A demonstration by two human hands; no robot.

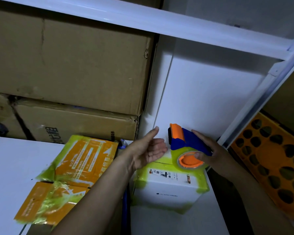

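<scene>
The right hand point(210, 154) grips the tape dispenser point(185, 143), fingers wrapped over its blue body. Its roll rests on top of the white box point(166, 187) at five o'clock from centre, likely to run yellow-green tape across. At the dispenser's nine o'clock the left hand point(149, 150) hovers, fingers straight and holding nothing, probably to smooth tape. The roll hides the tape's loose end, and the label print is illegible.

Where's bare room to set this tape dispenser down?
Bare white tabletop lies left of the orange taped boxes, and a bare strip lies in front of the white box. Crowded: the narrow gap between those boxes, the stacked cardboard cartons behind. The right hand holds the tape dispenser.
</scene>
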